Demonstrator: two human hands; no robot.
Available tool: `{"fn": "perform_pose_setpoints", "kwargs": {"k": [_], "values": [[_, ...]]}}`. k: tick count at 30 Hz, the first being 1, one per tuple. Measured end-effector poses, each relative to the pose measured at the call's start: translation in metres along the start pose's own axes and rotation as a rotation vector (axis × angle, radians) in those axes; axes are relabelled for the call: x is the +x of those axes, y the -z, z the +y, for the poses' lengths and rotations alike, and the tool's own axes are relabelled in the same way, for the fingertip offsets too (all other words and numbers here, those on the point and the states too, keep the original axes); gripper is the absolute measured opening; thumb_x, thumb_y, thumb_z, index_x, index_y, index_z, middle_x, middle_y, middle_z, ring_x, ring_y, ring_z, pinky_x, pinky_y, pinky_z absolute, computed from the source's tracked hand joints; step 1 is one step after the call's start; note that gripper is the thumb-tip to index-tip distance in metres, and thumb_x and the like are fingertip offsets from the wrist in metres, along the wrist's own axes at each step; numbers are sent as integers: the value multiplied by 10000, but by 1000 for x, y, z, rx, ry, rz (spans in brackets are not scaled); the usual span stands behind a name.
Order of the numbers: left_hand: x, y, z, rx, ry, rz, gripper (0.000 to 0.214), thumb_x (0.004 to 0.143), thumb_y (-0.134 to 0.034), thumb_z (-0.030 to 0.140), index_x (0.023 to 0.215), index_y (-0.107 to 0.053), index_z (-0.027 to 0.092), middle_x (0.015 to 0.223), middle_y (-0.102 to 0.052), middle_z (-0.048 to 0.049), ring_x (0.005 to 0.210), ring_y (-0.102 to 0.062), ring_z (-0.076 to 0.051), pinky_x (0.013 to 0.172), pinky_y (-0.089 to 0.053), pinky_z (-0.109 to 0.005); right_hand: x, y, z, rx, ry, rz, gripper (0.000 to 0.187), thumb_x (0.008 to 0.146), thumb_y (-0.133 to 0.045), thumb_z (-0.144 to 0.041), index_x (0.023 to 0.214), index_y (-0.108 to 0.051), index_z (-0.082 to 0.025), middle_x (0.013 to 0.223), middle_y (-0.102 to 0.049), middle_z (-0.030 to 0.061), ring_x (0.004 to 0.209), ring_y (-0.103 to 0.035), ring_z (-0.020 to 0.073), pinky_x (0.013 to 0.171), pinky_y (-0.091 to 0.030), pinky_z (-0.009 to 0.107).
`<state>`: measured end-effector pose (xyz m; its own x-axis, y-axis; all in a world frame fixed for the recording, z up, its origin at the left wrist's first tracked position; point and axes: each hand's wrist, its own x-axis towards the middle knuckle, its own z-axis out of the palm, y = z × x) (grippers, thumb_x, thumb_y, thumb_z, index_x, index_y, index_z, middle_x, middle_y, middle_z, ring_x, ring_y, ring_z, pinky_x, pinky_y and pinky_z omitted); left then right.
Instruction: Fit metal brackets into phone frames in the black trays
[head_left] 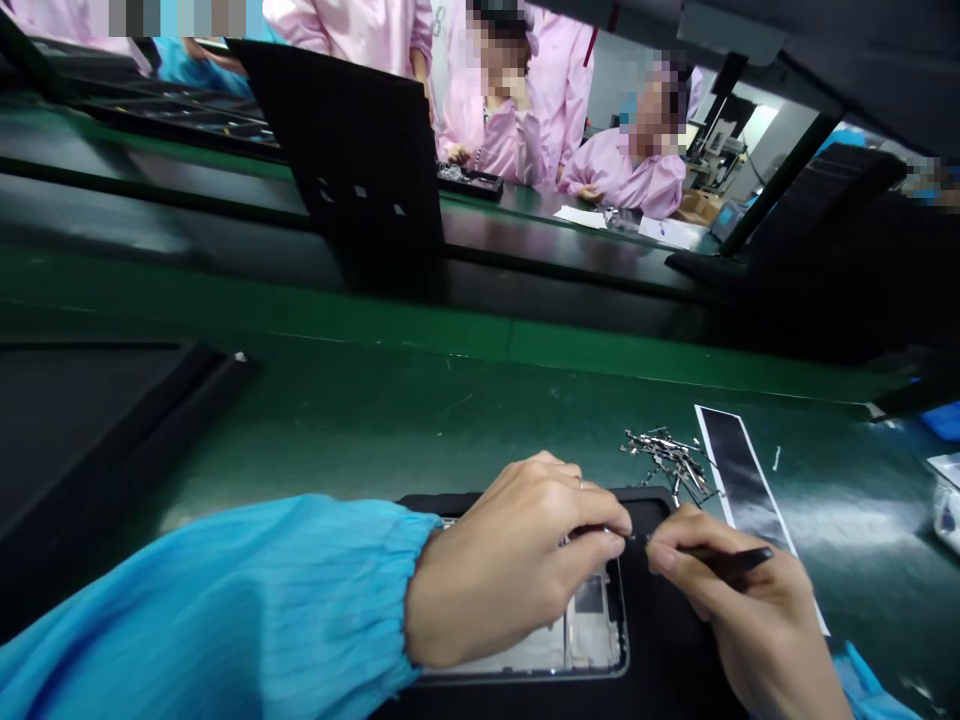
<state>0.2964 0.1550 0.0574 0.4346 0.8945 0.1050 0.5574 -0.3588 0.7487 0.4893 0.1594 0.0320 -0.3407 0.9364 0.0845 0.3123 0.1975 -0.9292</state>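
Observation:
My left hand (525,550) lies over a phone-sized metal frame (592,640), which sits on a black mat (660,630). Its thumb and forefinger are pinched at the frame's upper right; whatever they grip is too small to make out. To the right, my right hand (750,600) is closed round a slim black tool (750,560), with the fingertips close to those of my left hand. The tool's working end is mostly hidden by the fingers. Just beyond the hands is a loose pile of small thin metal parts (671,460).
A dark strip with a white border (739,450) lies right of the pile. At left is a black tray-like object (97,430). A black upright panel (360,150) stands on the raised shelf behind. Across the bench, several people in pink (495,140) sit or stand.

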Motion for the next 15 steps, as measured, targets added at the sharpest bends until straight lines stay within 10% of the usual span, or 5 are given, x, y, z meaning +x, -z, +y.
{"fn": "perform_pose_setpoints", "kwargs": {"k": [8,15], "values": [[-1,1,-1,77,-122,126,143,825,-536,73,729,-627,129,691,-573,17,646,-463,-104,661,-330,-254,2,-3,-8,-122,125,-8,149,812,-564,-243,679,-620,-202,641,-572,4,589,-535,120,497,-407,204],[-3,-1,-16,168,56,-40,190,850,-482,99,745,-636,130,727,-568,-13,695,-465,-144,705,-326,-309,-6,2,-1,-514,345,14,124,821,-529,-162,891,-600,-237,809,-669,-17,637,-637,100,549,-481,115]]}}
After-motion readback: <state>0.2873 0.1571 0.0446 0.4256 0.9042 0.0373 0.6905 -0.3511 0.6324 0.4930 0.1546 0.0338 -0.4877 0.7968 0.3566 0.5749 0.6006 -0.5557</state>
